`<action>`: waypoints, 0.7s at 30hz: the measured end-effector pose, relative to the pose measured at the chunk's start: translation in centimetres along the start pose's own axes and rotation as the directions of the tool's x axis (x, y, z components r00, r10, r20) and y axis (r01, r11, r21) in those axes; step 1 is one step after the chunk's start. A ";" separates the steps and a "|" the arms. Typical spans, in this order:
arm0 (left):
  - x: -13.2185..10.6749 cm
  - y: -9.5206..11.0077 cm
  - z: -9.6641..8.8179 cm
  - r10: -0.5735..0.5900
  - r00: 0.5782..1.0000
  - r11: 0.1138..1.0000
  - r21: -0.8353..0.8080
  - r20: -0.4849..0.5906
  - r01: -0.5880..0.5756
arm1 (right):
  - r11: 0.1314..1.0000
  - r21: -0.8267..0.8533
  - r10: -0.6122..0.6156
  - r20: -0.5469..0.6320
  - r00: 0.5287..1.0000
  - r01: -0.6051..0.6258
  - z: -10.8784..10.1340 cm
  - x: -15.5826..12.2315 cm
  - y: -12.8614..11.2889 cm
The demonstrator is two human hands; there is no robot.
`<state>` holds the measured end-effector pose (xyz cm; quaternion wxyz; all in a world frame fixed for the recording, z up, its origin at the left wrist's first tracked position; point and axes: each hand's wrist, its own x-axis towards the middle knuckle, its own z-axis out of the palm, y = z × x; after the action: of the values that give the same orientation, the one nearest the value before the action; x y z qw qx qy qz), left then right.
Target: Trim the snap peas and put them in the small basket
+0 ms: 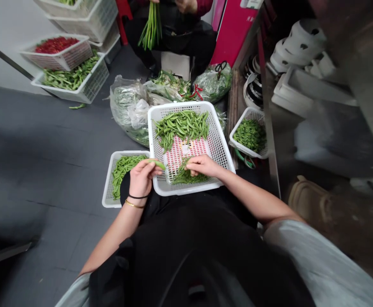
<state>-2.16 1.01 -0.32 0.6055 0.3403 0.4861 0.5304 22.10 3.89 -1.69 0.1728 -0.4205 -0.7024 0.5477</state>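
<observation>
A large white perforated basket (220,147) rests on my lap, with green pods (181,124) heaped at its far side and a smaller pile (183,177) near me. My left hand (141,177) is closed on a single green pod (157,163) at the basket's near left rim. My right hand (203,165) lies on the near pile inside the basket, fingers curled round some pods. A smaller white basket (108,187) with more green pods stands on the floor by my left knee.
Another small basket (237,128) of chopped greens stands at the right by a metal shelf unit (269,140). Plastic bags of vegetables (131,106) lie ahead. Stacked baskets (87,85) of green pods and red chillies are at the far left. A seated person (173,30) holds green stalks.
</observation>
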 end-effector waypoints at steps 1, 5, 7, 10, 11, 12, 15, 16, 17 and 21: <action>0.4 0.0 -0.5 -0.028 1.000 0.997 -0.079 0.007 0.028 | 0.988 -0.141 0.076 0.102 0.992 -0.061 -0.7 0.4 0.6; 1.5 -0.3 -1.3 -0.155 0.962 0.915 -0.334 0.224 0.225 | 0.784 -0.596 0.283 0.097 0.954 -0.172 -2.2 5.0 1.7; 1.6 -0.8 -0.9 -0.218 0.935 0.868 -0.382 0.280 0.317 | 0.745 -0.617 0.219 -0.130 0.967 -0.252 -1.6 8.9 2.0; 1.3 -1.5 -0.1 -0.324 0.901 0.844 -0.343 0.288 0.413 | 0.702 -0.613 0.238 -0.278 0.930 -0.363 -0.2 14.2 2.8; 1.2 -1.7 0.0 -0.347 0.896 0.847 -0.318 0.277 0.426 | 0.703 -0.608 0.251 -0.274 0.928 -0.370 0.2 15.3 3.2; 1.1 -1.9 0.0 -0.361 0.895 0.853 -0.295 0.262 0.430 | 0.709 -0.603 0.256 -0.263 0.930 -0.365 0.4 15.8 3.6; 1.1 -2.4 -0.2 -0.402 0.886 0.858 -0.243 0.230 0.452 | 0.738 -0.586 0.234 -0.244 0.941 -0.336 0.2 14.5 4.6; 1.2 -2.6 -0.2 -0.423 0.877 0.851 -0.232 0.227 0.471 | 0.747 -0.579 0.231 -0.235 0.944 -0.326 0.0 13.5 4.8; 1.4 -2.8 -0.1 -0.445 0.866 0.841 -0.225 0.228 0.491 | 0.755 -0.573 0.229 -0.225 0.947 -0.319 -0.2 12.4 4.9; 1.4 -3.6 1.4 -0.481 0.834 0.812 -0.220 0.271 0.540 | 0.752 -0.575 0.228 -0.230 0.946 -0.321 -0.1 10.2 4.5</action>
<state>0.26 1.81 -3.62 0.8150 0.1571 0.4134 0.3745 18.01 12.05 -8.04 -0.0025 -0.5909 -0.7561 0.2812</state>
